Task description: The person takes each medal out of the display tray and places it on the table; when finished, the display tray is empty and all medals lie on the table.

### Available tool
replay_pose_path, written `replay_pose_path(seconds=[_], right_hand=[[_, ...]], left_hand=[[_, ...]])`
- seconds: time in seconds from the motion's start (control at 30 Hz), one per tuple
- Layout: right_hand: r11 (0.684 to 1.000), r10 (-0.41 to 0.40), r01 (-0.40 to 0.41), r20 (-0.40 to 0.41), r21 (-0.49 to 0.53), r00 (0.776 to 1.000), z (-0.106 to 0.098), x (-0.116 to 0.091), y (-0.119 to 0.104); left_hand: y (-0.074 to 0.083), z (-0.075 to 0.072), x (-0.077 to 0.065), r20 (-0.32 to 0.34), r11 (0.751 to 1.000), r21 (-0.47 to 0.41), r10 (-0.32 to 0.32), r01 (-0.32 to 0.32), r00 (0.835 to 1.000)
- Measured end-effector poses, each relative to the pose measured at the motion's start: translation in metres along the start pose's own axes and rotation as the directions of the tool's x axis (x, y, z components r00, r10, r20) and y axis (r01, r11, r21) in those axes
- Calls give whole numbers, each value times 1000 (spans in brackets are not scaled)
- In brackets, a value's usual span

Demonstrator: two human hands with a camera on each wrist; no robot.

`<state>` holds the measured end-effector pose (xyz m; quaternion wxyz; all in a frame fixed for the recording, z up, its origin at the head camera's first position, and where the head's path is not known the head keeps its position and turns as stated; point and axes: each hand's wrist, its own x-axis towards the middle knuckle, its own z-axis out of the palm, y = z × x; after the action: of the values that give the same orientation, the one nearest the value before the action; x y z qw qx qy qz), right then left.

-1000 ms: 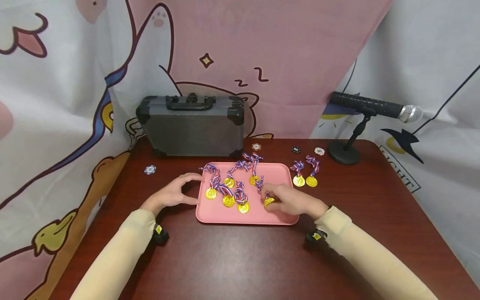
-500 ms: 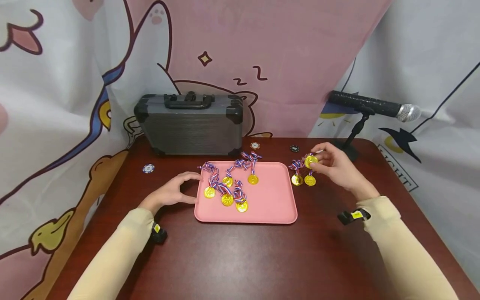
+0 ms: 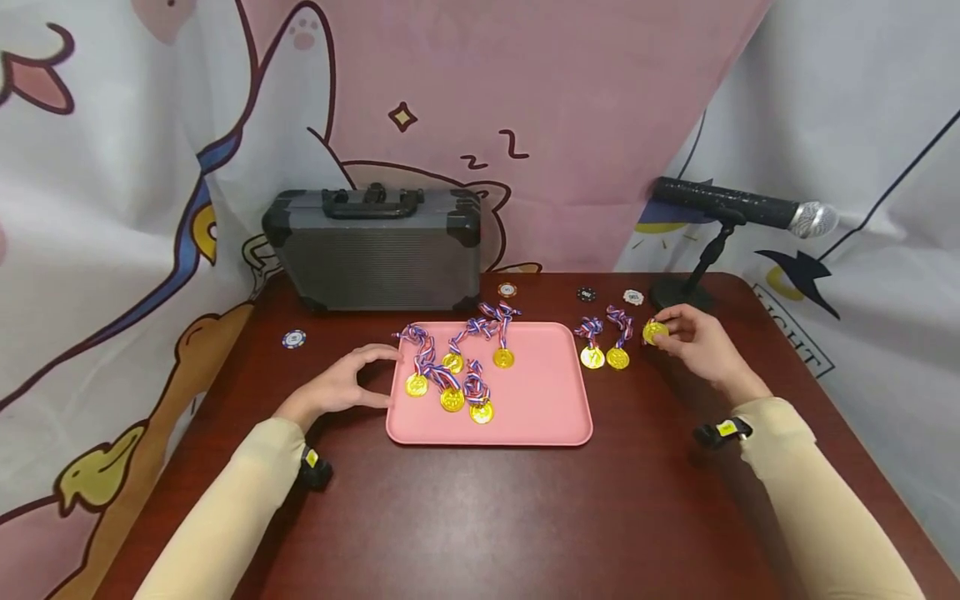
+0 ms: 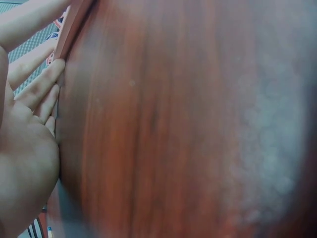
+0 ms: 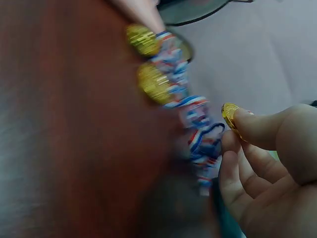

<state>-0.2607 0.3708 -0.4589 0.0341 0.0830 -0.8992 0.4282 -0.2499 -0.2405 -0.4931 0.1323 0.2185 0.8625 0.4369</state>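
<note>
My right hand [image 3: 701, 343] pinches a gold medal [image 3: 654, 331] between thumb and fingers, right of the tray; its ribbon is mostly hidden in the head view. In the right wrist view, the thumb lies over the medal's face. Just left of that hand, two gold medals with striped ribbons lie side by side on the table, a nearer medal [image 3: 618, 358] and a farther medal [image 3: 592, 357]. The pink tray [image 3: 540, 412] bears several more ribboned medals, one of them a medal [image 3: 482, 412] near its front. At the tray's left edge, my left hand [image 3: 339, 387] rests with thumb and fingers spread, touching the rim.
A dark hard case [image 3: 378, 258] stands behind the tray. At the back right is a microphone [image 3: 731, 204] on a black stand [image 3: 678, 292]. Poker chips lie about: a blue one [image 3: 294, 339] at left, an orange one [image 3: 507, 290], a black one [image 3: 587, 294] and a white one [image 3: 633, 297].
My right hand has lifted the medal off the tray's right side and carried it right, past the two medals on the table. The left hand has stayed at the tray's edge.
</note>
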Motion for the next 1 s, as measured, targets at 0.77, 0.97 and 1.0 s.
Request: replay_pose_path(seconds=[0.77,0.97,1.0], right_hand=[[943,-29,68,124,-327,992,20,-5,13],[938,-31,60,91,-341,995,20,-7,8],[939,-35,60,79,-340,996,21,-7,6]], left_hand=[[1,0,1,1,1000,-3,-12,12,1000],[2,-1,0,6,1000,3,-14,14,1000],[2,-1,-1,8,1000,4,-15,15,1000]])
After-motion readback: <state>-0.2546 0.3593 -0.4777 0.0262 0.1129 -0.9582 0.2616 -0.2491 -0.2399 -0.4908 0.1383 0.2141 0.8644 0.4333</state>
